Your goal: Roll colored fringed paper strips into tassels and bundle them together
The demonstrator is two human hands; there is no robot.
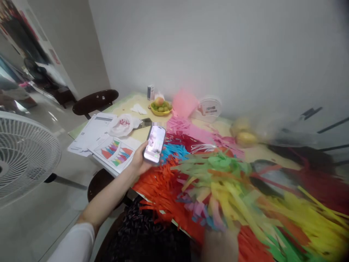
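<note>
My left hand (141, 160) is closed around a smartphone (154, 145), its lit screen facing up toward me. Low in the view, my right hand (221, 242) is smeared by motion, and its fingers are hidden behind strips of coloured paper. Over it spreads a bunch of fringed paper (227, 187) in green, yellow, orange, pink and blue. I cannot make out whether the hand grips this bunch. Beneath the phone and to its right lie orange-red paper fringes (163, 182) and blue paper fringes (174, 151).
Printed sheets (95, 127), a white plastic bag (121, 125) and a yellow fruit bowl (161, 112) sit on the table (136, 100). A round white container (209, 109) stands by the wall. Chairs (95, 102) flank the table, and a large fan (24, 156) is at left.
</note>
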